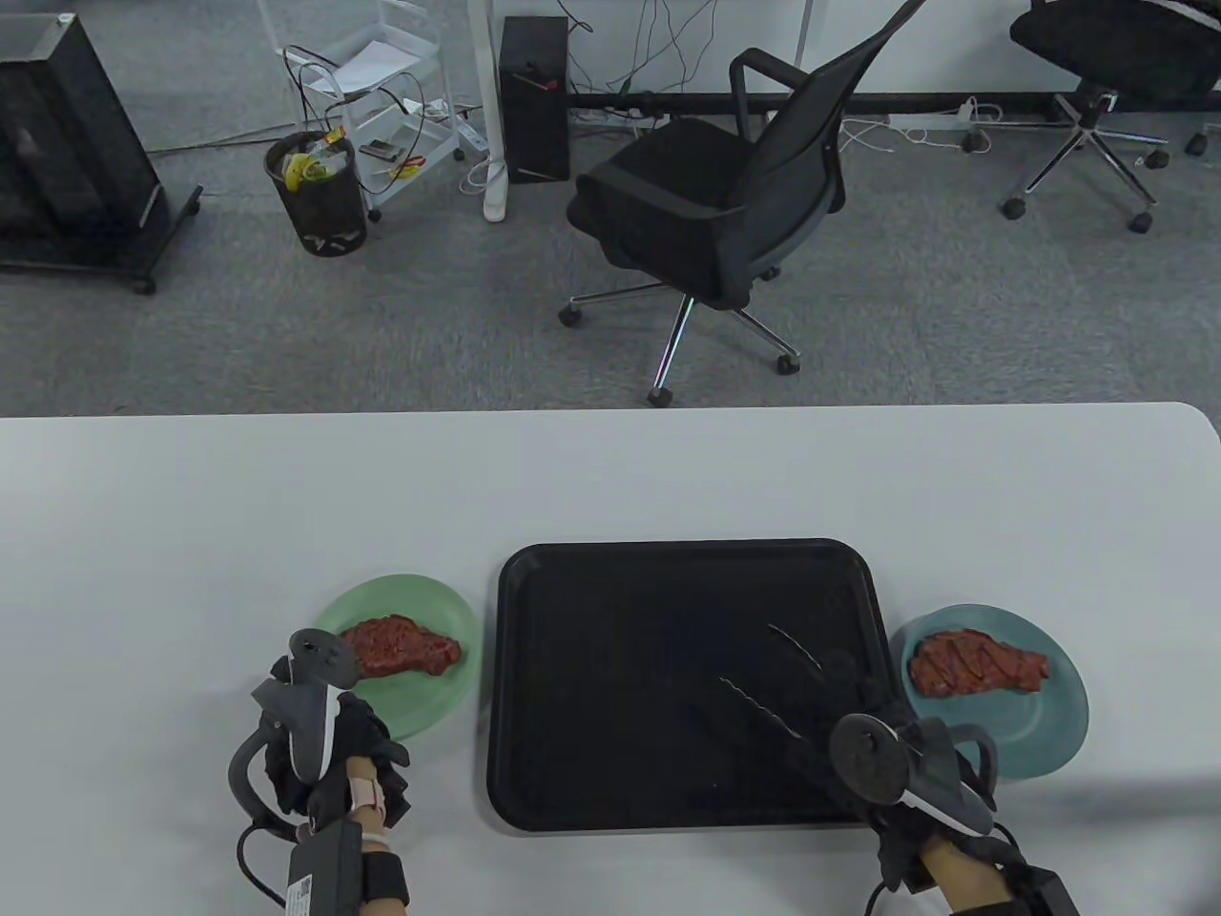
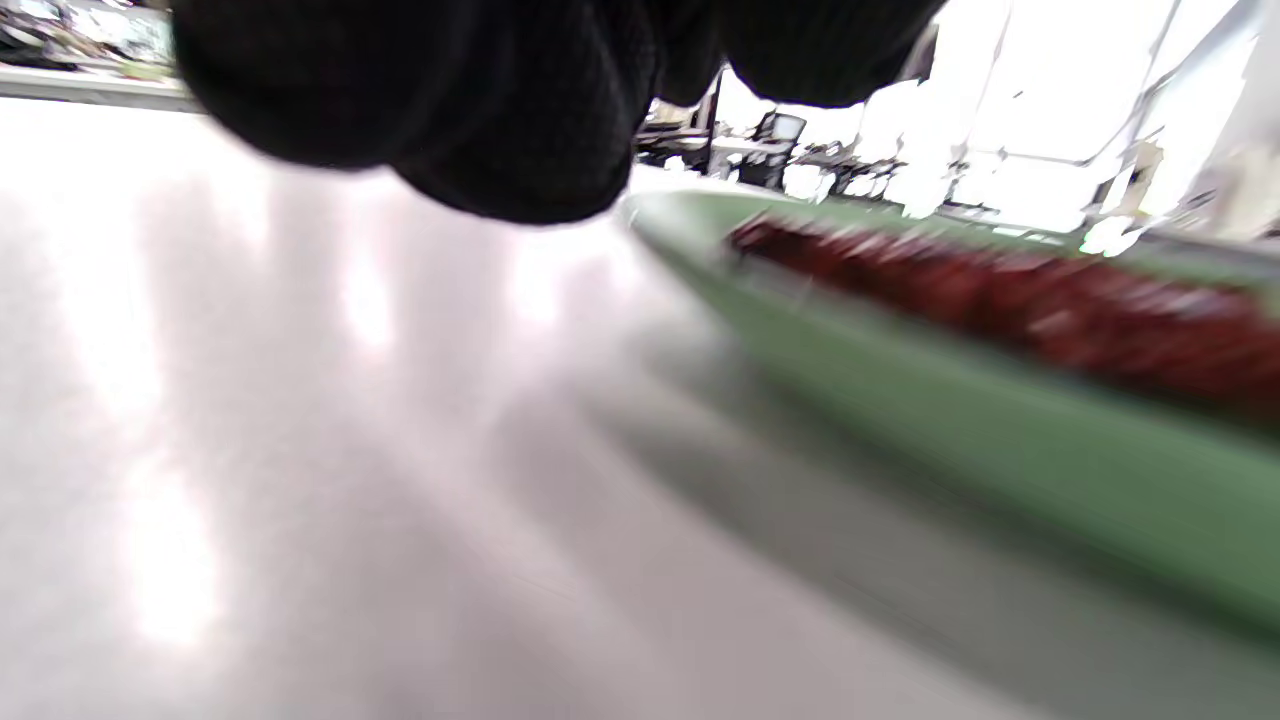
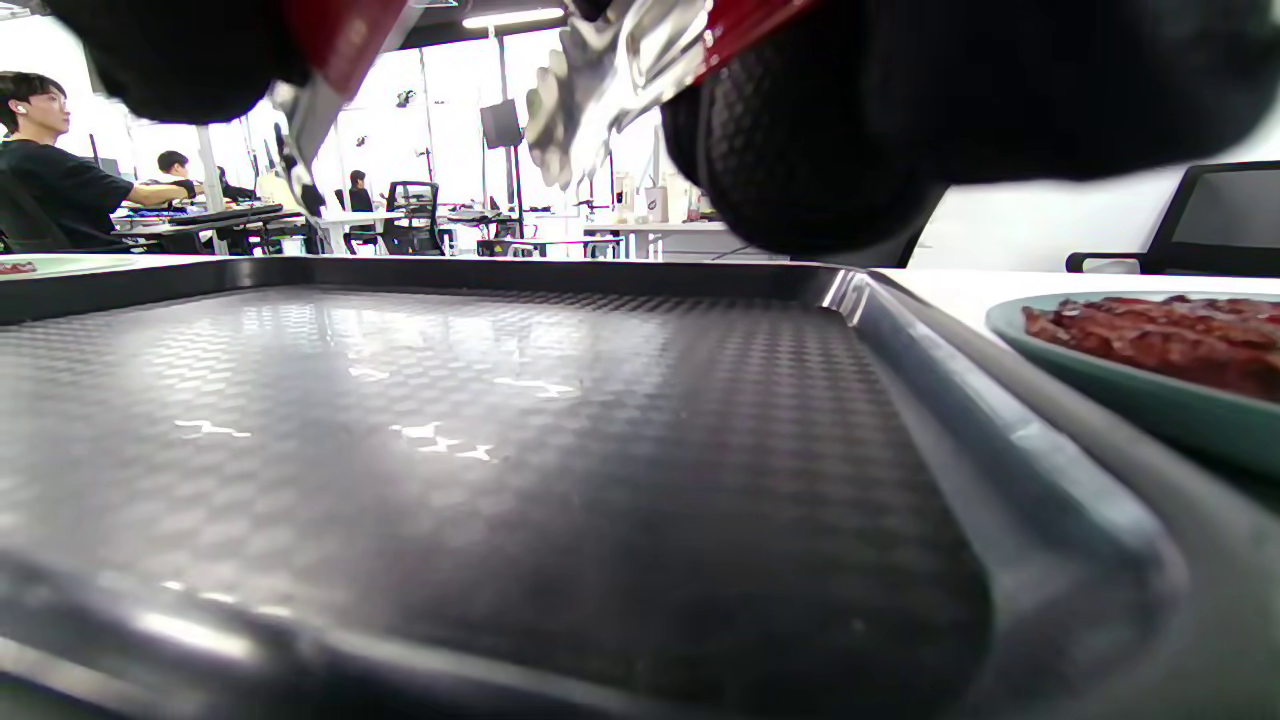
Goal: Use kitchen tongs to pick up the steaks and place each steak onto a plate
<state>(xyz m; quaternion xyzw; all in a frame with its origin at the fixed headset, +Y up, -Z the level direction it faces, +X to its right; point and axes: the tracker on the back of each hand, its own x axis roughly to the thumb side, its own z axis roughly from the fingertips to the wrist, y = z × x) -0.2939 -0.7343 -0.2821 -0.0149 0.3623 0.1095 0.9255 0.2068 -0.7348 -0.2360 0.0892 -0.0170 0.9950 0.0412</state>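
Note:
One steak (image 1: pixel 401 647) lies on the green plate (image 1: pixel 434 701) left of the black tray (image 1: pixel 591 763); the same steak (image 2: pixel 1000 300) and green plate (image 2: pixel 960 440) show blurred in the left wrist view. A second steak (image 1: pixel 978 663) lies on the blue plate (image 1: pixel 1045 735) at the tray's right, also seen as steak (image 3: pixel 1160 335) on the plate (image 3: pixel 1120 400). My right hand (image 1: pixel 892 735) grips the tongs (image 1: pixel 777 682) over the tray's right side, their arms spread and holding nothing. My left hand (image 1: pixel 367 754) rests by the green plate's near edge, fingers (image 2: pixel 500 110) curled, holding nothing.
The white table (image 1: pixel 191 534) stretches around the tray. Beyond its far edge stand an office chair (image 1: pixel 725 200), a bin (image 1: pixel 317 191) and a wire cart (image 1: pixel 382 105). People sit at desks (image 3: pixel 60 190) in the background.

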